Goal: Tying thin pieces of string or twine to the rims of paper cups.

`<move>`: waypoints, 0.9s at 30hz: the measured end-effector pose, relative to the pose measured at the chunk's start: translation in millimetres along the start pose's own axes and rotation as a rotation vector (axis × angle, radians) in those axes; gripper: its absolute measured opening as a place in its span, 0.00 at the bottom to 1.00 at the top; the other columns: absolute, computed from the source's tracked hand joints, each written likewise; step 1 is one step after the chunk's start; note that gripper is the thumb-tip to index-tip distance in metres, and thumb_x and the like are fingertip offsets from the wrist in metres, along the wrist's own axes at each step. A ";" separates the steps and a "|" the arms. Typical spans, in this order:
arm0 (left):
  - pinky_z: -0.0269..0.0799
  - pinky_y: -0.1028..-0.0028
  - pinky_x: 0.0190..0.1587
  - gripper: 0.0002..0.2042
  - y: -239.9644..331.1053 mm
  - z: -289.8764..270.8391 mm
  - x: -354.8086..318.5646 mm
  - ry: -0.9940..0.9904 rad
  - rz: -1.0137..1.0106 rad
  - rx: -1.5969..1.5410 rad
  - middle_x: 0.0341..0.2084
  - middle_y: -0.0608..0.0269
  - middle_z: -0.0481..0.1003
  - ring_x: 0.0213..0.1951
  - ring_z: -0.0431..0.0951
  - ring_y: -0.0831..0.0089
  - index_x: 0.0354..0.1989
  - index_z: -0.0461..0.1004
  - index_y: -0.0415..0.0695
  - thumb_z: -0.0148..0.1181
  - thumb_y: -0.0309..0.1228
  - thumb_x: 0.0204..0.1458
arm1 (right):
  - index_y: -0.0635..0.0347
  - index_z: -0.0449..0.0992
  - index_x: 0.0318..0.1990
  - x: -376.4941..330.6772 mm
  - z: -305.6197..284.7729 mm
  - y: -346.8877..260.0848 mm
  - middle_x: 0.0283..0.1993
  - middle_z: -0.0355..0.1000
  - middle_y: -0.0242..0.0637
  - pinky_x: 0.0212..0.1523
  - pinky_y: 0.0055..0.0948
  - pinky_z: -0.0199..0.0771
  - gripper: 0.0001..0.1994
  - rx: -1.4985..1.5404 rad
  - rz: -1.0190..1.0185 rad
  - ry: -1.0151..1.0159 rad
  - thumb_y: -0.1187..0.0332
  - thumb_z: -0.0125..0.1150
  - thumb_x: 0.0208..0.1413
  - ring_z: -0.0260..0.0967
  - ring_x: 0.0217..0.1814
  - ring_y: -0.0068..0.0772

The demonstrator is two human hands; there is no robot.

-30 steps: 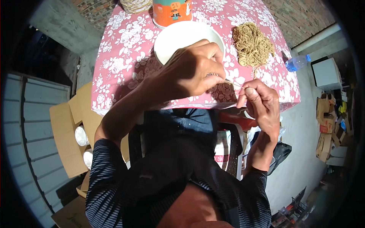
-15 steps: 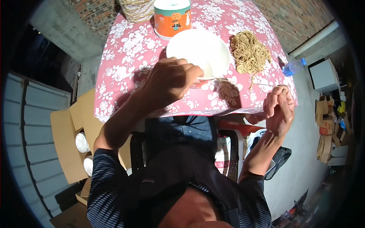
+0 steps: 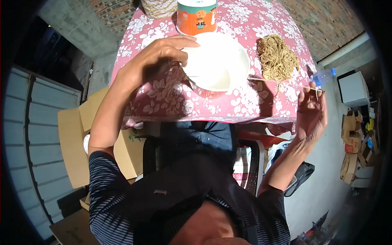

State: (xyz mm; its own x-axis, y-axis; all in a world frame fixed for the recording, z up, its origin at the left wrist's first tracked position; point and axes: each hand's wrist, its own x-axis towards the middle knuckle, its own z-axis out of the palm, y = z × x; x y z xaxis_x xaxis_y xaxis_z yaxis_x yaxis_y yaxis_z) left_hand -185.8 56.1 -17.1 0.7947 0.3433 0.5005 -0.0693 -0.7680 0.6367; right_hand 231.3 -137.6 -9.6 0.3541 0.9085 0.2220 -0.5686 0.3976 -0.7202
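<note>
A round white tub [image 3: 241,65] stands near the table's front edge, its inside brightly lit. My left hand [image 3: 161,51] curves over its left rim, with fingers and thumb gripping there. From beside the tub's right side, a thin pale cord [image 3: 265,79] runs across to my right hand [image 3: 312,114]. My right hand, palm up past the table's right edge, has its fingers curled with the cord between them. Right of the tub lies a loose tan heap of twine [image 3: 277,59], close under the cord's line.
Behind the tub stand an orange and green printed bucket [image 3: 197,18] and a woven basket [image 3: 158,8]. A pink flowered cloth [image 3: 163,100] covers the table. To the right are a plastic bottle [image 3: 324,76] and cardboard boxes [image 3: 350,132]; an open carton [image 3: 73,147] stands left.
My left hand has moved left and away from me, from the tub's near edge to its left rim, and its fingers have spread out. My right hand has shifted slightly right.
</note>
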 end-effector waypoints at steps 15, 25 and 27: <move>0.74 0.60 0.55 0.18 39.9 21.8 21.5 0.175 -0.005 0.495 0.46 0.47 0.80 0.50 0.80 0.51 0.46 0.76 0.38 0.47 0.42 0.69 | 0.69 0.78 0.43 -9.9 3.2 38.2 0.26 0.69 0.32 0.31 0.22 0.65 0.15 -0.489 -0.084 0.091 0.63 0.55 0.72 0.63 0.26 0.18; 0.78 0.60 0.41 0.19 65.8 122.3 77.5 0.107 -0.279 0.453 0.34 0.47 0.80 0.36 0.83 0.53 0.44 0.75 0.36 0.72 0.39 0.54 | 0.65 0.78 0.41 -47.2 31.9 114.3 0.22 0.67 0.26 0.16 0.19 0.56 0.30 -0.134 0.827 0.163 0.41 0.46 0.71 0.57 0.15 0.16; 0.78 0.63 0.37 0.16 68.5 124.9 81.4 -0.019 -0.288 0.466 0.31 0.49 0.79 0.32 0.82 0.54 0.42 0.76 0.37 0.70 0.37 0.55 | 0.63 0.76 0.36 -44.3 33.2 121.5 0.23 0.66 0.26 0.16 0.18 0.55 0.33 -0.066 0.816 0.127 0.38 0.43 0.71 0.56 0.16 0.16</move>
State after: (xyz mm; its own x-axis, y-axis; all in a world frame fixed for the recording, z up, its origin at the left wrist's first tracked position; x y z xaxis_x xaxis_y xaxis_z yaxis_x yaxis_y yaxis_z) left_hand -50.5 -36.1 -6.0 0.7530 0.5686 0.3311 0.4236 -0.8040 0.4172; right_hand 122.0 -125.3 -85.1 -0.0674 0.8853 -0.4602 -0.6400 -0.3922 -0.6608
